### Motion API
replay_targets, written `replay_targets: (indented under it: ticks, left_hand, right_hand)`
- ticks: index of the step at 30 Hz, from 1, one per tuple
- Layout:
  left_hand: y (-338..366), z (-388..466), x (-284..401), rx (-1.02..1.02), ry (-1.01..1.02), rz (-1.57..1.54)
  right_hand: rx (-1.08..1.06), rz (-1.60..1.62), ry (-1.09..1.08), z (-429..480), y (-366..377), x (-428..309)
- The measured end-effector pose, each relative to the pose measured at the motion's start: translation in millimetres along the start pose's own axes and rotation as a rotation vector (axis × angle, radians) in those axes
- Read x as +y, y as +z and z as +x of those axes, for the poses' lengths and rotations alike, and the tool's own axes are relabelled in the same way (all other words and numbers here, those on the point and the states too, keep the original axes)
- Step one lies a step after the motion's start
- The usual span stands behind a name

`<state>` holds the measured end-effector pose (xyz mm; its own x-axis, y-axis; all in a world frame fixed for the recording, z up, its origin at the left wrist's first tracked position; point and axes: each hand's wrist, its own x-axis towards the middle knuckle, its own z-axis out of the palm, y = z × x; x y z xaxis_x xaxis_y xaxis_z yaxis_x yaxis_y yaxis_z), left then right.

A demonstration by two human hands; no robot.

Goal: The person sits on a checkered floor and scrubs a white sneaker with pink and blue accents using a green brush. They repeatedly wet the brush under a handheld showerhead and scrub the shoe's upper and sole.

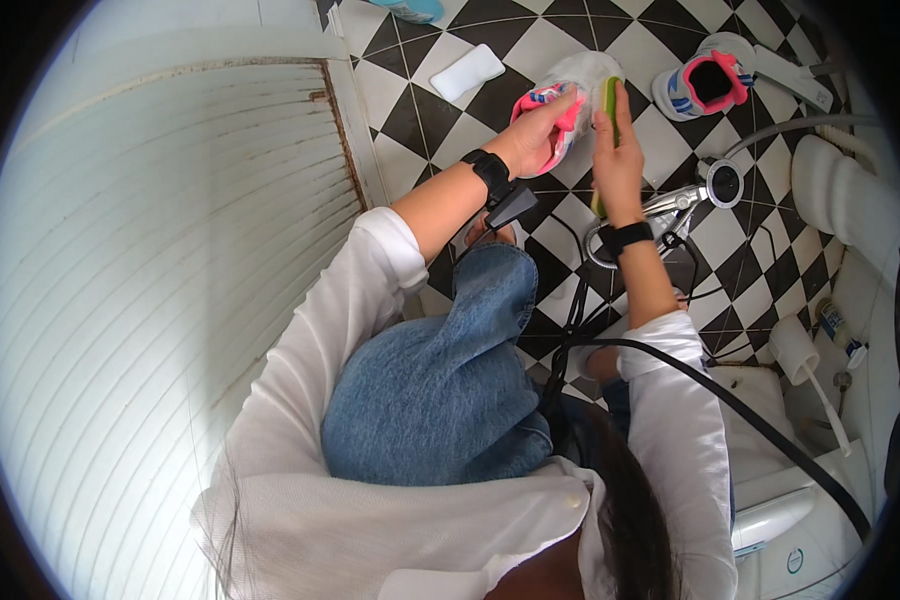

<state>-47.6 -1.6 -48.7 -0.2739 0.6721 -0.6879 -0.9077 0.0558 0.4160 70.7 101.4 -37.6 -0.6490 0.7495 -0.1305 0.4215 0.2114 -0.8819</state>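
Note:
My left hand [534, 136] grips a white sports shoe [589, 71] with pink lining and blue marks by its opening, above the checkered floor. What looks like white lather covers its toe part. In my right hand [618, 169] is a green brush [610, 97], held lengthwise along the shoe's right side; its bristles cannot be made out. A second such shoe [679, 96] stands upright on the tiles to the right. Left of the held shoe lies a white bar [467, 72], perhaps soap or a sponge. A chrome shower head [724, 182] with a hose rests right of my right hand.
A light blue bottle [414, 9] is at the top edge. Black cables [570, 322] run over the floor between my legs and past my right arm. A slatted white door [195, 225] stands at left. At right are a toilet [772, 480] and a white brush holder [793, 349].

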Motion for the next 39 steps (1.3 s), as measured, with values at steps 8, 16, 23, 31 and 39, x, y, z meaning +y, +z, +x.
replay_targets:
  ticks: [8, 16, 23, 31, 39]
  left_hand:
    - [-1, 1, -2, 0.055, 0.040, 0.028]
    - [-6, 6, -2, 0.005, 0.013, -0.012]
    - [-7, 6, -3, 0.000, 0.032, 0.006]
    - [-5, 5, -2, 0.025, -0.015, 0.011]
    - [-1, -1, 4, 0.053, -0.020, -0.001]
  right_hand:
    - [-0.146, 0.049, 0.140, -11, -7, 5]
    - [-0.137, 0.116, 0.130, -12, -9, 4]
    - [-0.109, 0.138, 0.120, -5, -15, 5]
    - [-0.195, 0.299, 0.337, -6, -26, -5]
    - [-0.114, 0.284, 0.273, 0, -20, -6]
